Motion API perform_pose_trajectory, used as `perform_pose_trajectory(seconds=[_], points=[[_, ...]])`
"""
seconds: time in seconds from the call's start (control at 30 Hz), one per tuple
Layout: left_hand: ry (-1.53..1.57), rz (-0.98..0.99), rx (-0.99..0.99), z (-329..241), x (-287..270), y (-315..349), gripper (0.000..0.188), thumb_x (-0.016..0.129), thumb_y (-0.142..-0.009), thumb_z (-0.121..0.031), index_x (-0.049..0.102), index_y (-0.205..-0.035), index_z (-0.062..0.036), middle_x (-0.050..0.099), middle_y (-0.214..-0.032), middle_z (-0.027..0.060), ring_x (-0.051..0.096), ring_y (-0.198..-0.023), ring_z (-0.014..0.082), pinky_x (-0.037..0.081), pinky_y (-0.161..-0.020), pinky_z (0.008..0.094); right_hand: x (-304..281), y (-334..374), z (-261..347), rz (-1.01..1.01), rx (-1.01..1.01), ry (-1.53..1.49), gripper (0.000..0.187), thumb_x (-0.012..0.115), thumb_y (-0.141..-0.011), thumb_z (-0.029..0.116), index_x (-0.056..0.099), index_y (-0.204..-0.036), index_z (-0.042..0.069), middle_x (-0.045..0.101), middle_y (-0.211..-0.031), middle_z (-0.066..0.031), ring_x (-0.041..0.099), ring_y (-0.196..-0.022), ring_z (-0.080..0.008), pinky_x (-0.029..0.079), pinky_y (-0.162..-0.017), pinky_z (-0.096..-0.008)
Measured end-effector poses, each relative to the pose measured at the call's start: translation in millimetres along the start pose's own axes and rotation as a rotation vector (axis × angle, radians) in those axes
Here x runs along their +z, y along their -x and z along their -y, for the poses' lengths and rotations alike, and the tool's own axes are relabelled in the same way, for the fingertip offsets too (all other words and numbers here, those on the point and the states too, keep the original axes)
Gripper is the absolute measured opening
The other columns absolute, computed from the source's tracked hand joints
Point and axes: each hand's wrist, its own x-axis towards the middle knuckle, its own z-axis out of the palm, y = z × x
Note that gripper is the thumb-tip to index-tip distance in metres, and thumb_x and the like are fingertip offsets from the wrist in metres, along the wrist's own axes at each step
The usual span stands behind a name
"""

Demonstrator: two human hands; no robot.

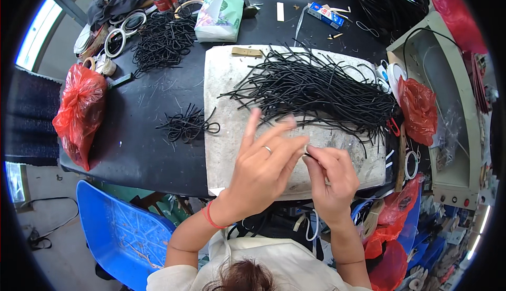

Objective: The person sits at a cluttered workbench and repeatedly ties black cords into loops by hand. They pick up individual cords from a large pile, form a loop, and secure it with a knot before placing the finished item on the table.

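- Tub (pixel 121 233), blue, below the near left edge of the black desk (pixel 142 133).
- Right hand (pixel 333 183): thumb and fingers pinched on a small black piece (pixel 308 155), located above the near half of a white sheet (pixel 226 138).
- Left hand (pixel 261 170): fingertips beside the same piece, though whether they grip it cannot be told; outer fingers spread and blurred.
- Small cord tangle (pixel 187 124), black, left of the hands, overlapping the sheet's left edge.
- Large cord heap (pixel 316 88), black, just beyond the hands, covering much of the sheet and reaching its right edge.
- Red bags at either side, left (pixel 81 112) and right (pixel 419 112).
- Far side: looped black cords (pixel 163 40), tissue pack (pixel 219 14) and blue box (pixel 326 15).
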Motion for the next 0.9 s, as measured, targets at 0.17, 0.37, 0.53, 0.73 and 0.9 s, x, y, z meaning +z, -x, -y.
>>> perform_pose_trajectory(seconds=[0.17,0.37,0.53,0.73,0.9], points=[[0.557,0.252,-0.476,-15,-15,-1,0.021,0.06,-0.082,-0.009,0.061,-0.101,-0.0012,0.061,-0.076,0.0082,0.057,-0.067,0.0132,0.046,-0.06,0.0261,-19,-6,-2,-0.059,0.045,0.047,0.026,0.07,-0.069,-0.003,0.066,-0.093,0.005,0.053,-0.073,-0.005,0.051,-0.056,-0.014,0.041,-0.048,-0.0245],[1.075,0.38,-0.843,-8,-22,20,0.022,0.054,-0.088,-0.014,0.058,-0.102,0.0032,0.061,-0.088,0.0023,0.053,-0.073,0.0055,0.044,-0.066,0.0194,-14,-7,-13,-0.09,0.071,0.014,0.022,0.071,-0.068,-0.002,0.066,-0.089,0.005,0.054,-0.074,-0.0053,0.051,-0.056,-0.0132,0.04,-0.048,-0.0243],[1.173,0.384,-0.988,-8,-22,22,0.022,0.054,-0.089,-0.015,0.057,-0.101,0.0032,0.059,-0.084,0.0042,0.055,-0.073,0.0067,0.047,-0.063,0.0197,-12,-6,-16,-0.166,0.077,0.093,0.021,0.07,-0.069,-0.003,0.065,-0.088,0.004,0.055,-0.076,-0.0058,0.051,-0.058,-0.0139,0.04,-0.047,-0.024],[1.242,0.164,-1.01,-11,-6,25,0.021,0.055,-0.088,-0.013,0.057,-0.1,0.0038,0.061,-0.086,0.007,0.059,-0.075,0.0101,0.05,-0.059,0.0202,2,-9,-2,-0.163,0.164,0.039,0.019,0.065,-0.072,-0.004,0.062,-0.089,0.003,0.056,-0.078,-0.0075,0.053,-0.061,-0.0164,0.042,-0.046,-0.0255],[1.348,-0.057,-1.034,-3,6,28,0.022,0.057,-0.086,-0.012,0.058,-0.101,0.0037,0.062,-0.087,0.0076,0.06,-0.075,0.0112,0.051,-0.062,0.0215,16,1,7,0.092,0.059,-0.14,0.024,0.061,-0.074,-0.006,0.062,-0.097,0.001,0.057,-0.078,-0.0074,0.056,-0.065,-0.0193,0.045,-0.054,-0.0277]])
